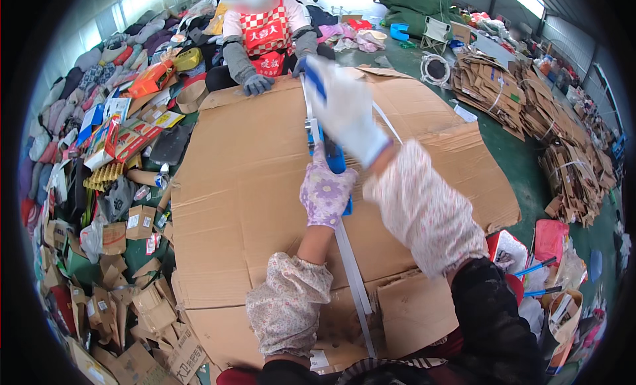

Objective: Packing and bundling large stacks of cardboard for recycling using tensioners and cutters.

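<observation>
My left hand (328,191), in a purple floral glove, grips a blue strapping tensioner (336,162) with its index finger stretched along the metal end. The tool rests on a large stack of flattened cardboard (223,176). A white plastic strap (354,275) runs from the tool towards my body; another stretch of strap (386,120) lies to the right. My right hand (345,111), in a white glove, is motion-blurred above the tool's far end. A blue part shows at its fingers; whether it is a handle or part of the glove I cannot tell.
Across the cardboard, a person (266,32) in grey gloves and a red checked apron touches its far edge. Loose cartons (154,305) and heaped fabric goods (109,62) lie left. Strapped cardboard bales (487,87) stand right. A blue-handled tool (536,268) lies near my right arm.
</observation>
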The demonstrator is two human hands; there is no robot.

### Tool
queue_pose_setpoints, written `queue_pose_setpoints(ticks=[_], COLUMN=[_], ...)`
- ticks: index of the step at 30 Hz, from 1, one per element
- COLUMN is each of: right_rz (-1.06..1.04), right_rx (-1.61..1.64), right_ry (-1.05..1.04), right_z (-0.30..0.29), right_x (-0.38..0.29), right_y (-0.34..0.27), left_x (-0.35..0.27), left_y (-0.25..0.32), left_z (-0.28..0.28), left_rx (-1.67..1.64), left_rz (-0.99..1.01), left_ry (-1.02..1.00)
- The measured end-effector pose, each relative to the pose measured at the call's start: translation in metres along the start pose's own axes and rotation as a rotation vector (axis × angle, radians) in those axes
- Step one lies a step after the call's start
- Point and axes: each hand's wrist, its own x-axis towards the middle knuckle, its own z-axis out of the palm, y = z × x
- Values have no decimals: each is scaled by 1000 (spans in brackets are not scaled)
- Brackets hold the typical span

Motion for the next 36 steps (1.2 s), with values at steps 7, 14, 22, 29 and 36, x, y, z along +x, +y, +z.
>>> queue_pose_setpoints(ticks=[7,14,22,29,36], right_rz=[523,-161,602,-129,411], right_rx=[81,269,130,318,433], right_ry=[-282,-72,-234,-103,-179], right_z=[71,-26,62,-25,16], right_x=[103,-64,103,-67,53], right_y=[74,-20,91,-31,22], left_x=[-15,-21,-39,-47,-51], left_y=[16,-18,19,-22,2], left_z=[1,1,12,-5,-7], left_rx=[75,158,158,206,239], left_rz=[-49,103,75,48,77], left_ry=[-54,93,-17,16,47])
